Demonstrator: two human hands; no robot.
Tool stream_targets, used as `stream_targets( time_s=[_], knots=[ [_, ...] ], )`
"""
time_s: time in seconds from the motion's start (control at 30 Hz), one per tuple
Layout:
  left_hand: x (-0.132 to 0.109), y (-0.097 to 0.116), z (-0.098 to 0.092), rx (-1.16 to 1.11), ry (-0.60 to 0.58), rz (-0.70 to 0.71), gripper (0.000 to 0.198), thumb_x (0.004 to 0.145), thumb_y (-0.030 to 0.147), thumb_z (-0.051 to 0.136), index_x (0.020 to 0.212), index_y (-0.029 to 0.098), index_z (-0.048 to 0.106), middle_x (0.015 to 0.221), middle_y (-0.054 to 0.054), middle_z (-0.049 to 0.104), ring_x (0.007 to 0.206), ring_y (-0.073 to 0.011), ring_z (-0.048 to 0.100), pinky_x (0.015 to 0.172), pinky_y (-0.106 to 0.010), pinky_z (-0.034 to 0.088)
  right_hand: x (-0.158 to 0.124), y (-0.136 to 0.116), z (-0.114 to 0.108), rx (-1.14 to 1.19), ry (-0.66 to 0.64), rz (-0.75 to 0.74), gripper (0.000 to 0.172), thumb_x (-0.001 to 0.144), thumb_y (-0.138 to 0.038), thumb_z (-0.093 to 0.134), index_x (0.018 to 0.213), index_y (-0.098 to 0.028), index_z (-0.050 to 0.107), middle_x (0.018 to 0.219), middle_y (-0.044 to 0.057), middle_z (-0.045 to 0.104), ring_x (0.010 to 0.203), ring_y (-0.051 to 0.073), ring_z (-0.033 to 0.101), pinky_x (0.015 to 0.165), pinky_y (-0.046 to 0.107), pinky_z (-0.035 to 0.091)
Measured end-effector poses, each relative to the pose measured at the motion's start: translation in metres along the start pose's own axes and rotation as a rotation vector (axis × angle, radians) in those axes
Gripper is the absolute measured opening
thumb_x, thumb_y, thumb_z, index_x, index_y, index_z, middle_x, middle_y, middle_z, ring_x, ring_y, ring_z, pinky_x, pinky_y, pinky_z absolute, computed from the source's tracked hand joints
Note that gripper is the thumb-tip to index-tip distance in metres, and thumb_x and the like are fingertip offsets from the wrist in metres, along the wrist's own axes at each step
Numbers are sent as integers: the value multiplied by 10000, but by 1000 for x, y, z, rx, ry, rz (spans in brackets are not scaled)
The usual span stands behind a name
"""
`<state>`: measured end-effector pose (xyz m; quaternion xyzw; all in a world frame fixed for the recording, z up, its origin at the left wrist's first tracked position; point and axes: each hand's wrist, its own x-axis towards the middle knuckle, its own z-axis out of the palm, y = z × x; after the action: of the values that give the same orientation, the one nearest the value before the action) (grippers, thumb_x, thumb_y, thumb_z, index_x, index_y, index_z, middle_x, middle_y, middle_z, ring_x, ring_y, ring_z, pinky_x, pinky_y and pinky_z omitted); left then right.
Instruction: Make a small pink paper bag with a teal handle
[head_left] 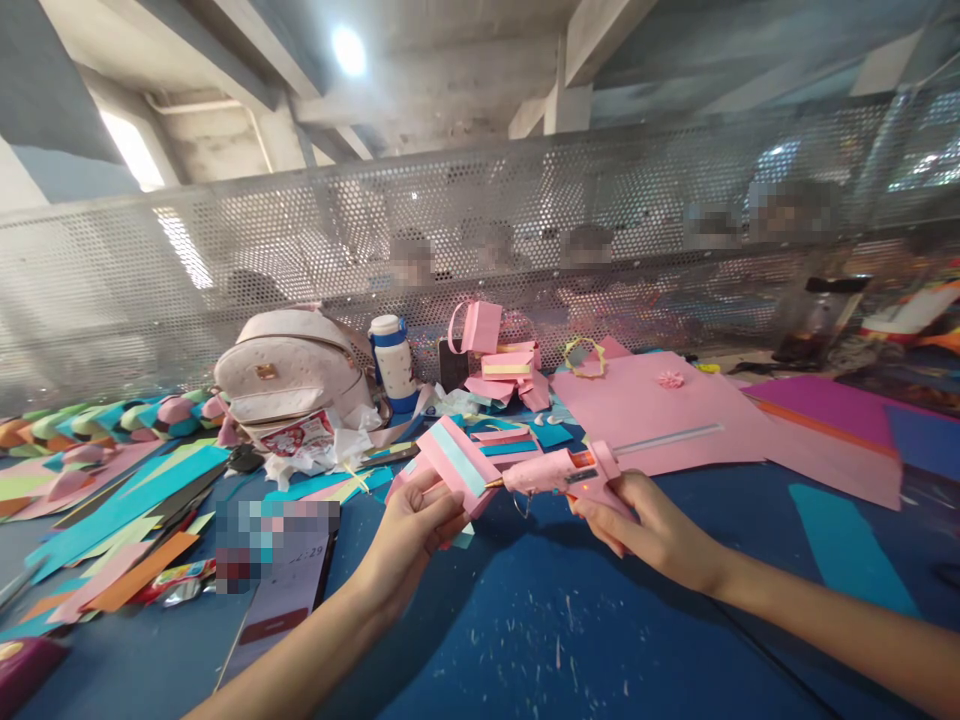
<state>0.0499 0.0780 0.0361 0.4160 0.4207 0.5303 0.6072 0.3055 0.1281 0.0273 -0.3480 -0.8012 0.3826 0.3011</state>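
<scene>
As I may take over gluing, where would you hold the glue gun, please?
I'd hold the glue gun by its handle, from below right, where the right hand grips: its nozzle points left at the paper in the left hand.

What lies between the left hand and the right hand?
In the head view, the pink glue gun, gripped by the right hand, spans that gap; its tip reaches the folded paper that the left hand holds.
</scene>
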Motion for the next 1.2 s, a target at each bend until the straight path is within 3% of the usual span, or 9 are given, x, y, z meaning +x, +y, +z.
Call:
stream_targets(
  time_s=[0.27, 0.43, 0.57, 0.73, 1.2],
  knots=[
    [-1, 1, 1, 15, -13, 15, 428, 759, 327, 752, 1137, 141, 676, 872, -73, 727, 619, -71, 599, 485, -137, 373, 1, 2, -1, -1, -5, 6, 431, 952, -447, 470, 603, -193, 454, 458, -27, 456, 442, 96, 443, 467, 248, 358],
    [-2, 2, 1, -2, -32, 17, 449, 763, 331, 750, 1160, 139, 665, 934, -98, 728, 686, -95, 619, 515, -149, 396, 1, 2, -1, 18, -9, 30, 430, 943, -470, 479, 618, -189, 462, 461, -23, 458, 448, 101, 449, 474, 250, 362],
    [0, 0, 0, -1, -30, 24, 471, 768, 328, 747, 1189, 141, 650, 958, -107, 725, 754, -120, 638, 562, -163, 422, 1, -4, -1, 126, -35, 31, 389, 935, -505, 468, 750, -167, 524, 446, -47, 435, 428, 93, 402, 472, 247, 353],
    [3, -4, -3, 15, -19, 30, 479, 732, 364, 771, 1145, 147, 663, 849, -80, 723, 616, -85, 574, 483, -160, 327, 1, -7, 1, 177, -64, 48, 421, 922, -541, 465, 814, -143, 551, 448, -54, 428, 424, 89, 388, 472, 245, 346],
    [8, -10, -2, 44, 38, 91, 498, 672, 379, 805, 1088, 135, 684, 708, -33, 679, 480, -29, 406, 453, -160, 258, 1, -4, 3, 158, -59, 46, 411, 914, -527, 480, 766, -150, 548, 434, -48, 432, 415, 87, 397, 465, 241, 346]
  ],
)
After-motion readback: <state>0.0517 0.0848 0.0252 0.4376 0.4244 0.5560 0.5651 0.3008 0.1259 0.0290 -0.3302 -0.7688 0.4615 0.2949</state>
